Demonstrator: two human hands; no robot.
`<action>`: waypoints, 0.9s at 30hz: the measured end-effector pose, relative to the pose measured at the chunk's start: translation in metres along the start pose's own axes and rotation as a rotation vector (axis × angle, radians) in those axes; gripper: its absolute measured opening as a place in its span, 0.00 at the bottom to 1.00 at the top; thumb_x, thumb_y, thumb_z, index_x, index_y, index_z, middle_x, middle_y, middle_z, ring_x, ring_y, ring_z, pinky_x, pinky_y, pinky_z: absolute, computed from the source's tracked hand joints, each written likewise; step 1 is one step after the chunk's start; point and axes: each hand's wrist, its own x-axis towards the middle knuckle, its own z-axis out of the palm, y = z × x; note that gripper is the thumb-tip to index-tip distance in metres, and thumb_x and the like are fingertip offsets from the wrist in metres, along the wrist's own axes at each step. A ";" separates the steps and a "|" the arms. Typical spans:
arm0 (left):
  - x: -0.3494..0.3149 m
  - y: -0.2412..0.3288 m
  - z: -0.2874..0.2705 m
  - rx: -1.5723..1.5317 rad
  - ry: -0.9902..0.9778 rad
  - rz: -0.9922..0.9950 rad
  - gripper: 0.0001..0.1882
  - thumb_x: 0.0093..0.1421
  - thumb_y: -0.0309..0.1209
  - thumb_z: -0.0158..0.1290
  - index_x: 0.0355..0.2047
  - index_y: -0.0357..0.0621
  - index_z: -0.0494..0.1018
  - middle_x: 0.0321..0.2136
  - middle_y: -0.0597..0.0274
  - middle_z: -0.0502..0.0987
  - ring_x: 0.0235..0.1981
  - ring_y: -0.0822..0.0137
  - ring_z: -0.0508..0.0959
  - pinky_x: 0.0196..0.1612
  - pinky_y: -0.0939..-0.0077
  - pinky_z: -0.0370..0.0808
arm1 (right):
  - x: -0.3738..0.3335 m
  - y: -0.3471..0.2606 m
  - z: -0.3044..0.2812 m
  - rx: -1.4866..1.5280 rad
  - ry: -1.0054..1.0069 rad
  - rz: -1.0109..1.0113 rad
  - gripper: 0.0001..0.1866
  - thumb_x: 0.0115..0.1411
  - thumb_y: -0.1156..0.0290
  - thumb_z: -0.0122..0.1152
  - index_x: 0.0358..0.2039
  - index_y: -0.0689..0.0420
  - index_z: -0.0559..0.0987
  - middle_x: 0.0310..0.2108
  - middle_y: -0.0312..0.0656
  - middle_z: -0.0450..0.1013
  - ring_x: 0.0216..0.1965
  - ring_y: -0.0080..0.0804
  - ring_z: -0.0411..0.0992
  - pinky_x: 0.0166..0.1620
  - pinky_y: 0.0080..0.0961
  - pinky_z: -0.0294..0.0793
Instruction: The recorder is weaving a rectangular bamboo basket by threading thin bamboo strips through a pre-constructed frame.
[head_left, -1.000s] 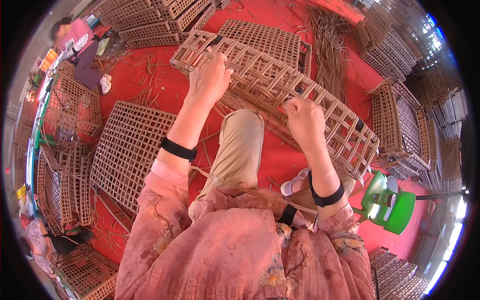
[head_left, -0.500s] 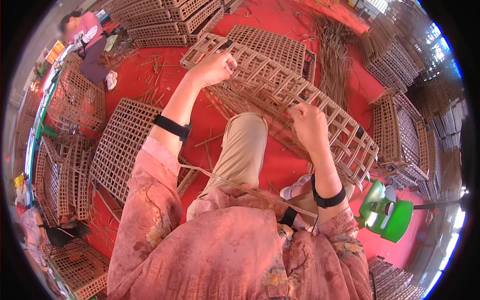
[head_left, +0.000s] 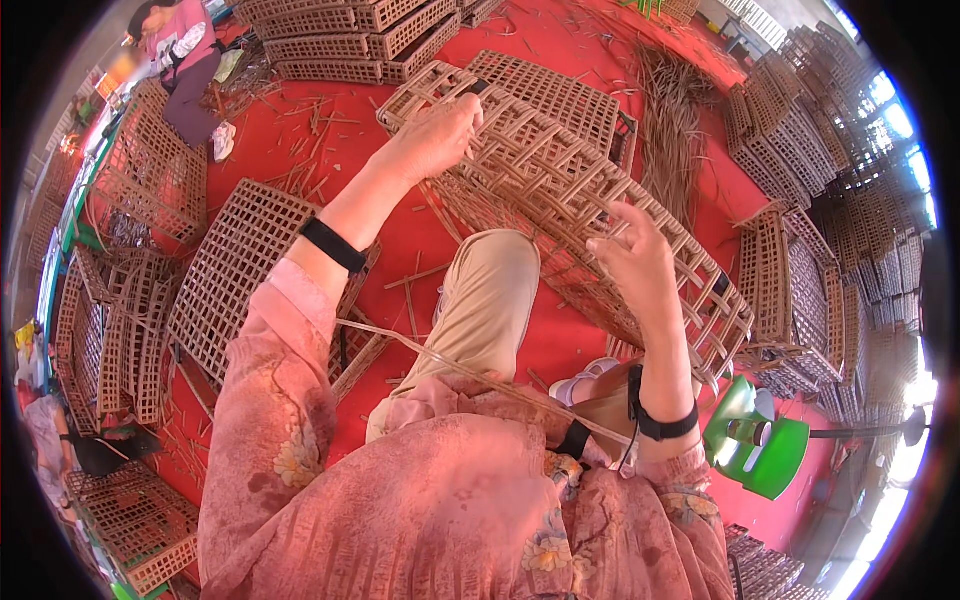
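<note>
A long woven rattan basket [head_left: 560, 165] stands tilted across the space in front of my legs, its open-weave side toward me. Over its upper left part is my left hand [head_left: 435, 138], with fingers curled together against the weave; whatever they pinch is hidden. My right hand [head_left: 640, 262] hovers at the right half of the same side, thumb and fingers apart, and I see nothing held in it. Loose thin strips hang below the basket's near side. A pale strip [head_left: 440, 355] lies across my lap.
A flat lattice panel [head_left: 240, 280] lies at left, with stacked baskets [head_left: 345, 45] behind. Long strips [head_left: 672, 130] are heaped beyond my basket. More baskets [head_left: 790, 290] and a green stool [head_left: 775, 455] stand at right. A person [head_left: 185, 60] sits at far left.
My right hand has opened its fingers and shifted slightly down and right. My left hand has moved a little right along the basket. The view has turned slightly.
</note>
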 end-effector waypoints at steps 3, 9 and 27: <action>-0.005 -0.011 -0.010 0.151 0.124 0.076 0.06 0.61 0.22 0.45 0.39 0.42 0.65 0.33 0.45 0.76 0.36 0.45 0.78 0.39 0.55 0.74 | -0.014 -0.051 -0.008 -0.314 -0.040 -0.119 0.25 0.52 0.73 0.64 0.52 0.62 0.72 0.35 0.49 0.76 0.38 0.50 0.75 0.45 0.38 0.73; 0.012 -0.098 -0.061 0.537 0.336 -0.063 0.05 0.61 0.22 0.41 0.37 0.43 0.62 0.34 0.45 0.75 0.33 0.43 0.77 0.37 0.50 0.73 | 0.000 -0.064 0.016 -0.433 0.061 -0.456 0.25 0.52 0.72 0.64 0.52 0.59 0.72 0.48 0.50 0.71 0.50 0.49 0.70 0.54 0.41 0.67; 0.015 -0.110 -0.120 0.314 0.555 0.006 0.09 0.61 0.28 0.49 0.42 0.47 0.69 0.33 0.46 0.76 0.38 0.45 0.77 0.39 0.52 0.73 | 0.103 -0.146 0.089 0.371 -0.384 -0.443 0.14 0.61 0.63 0.61 0.30 0.63 0.82 0.17 0.37 0.72 0.15 0.19 0.67 0.19 0.17 0.66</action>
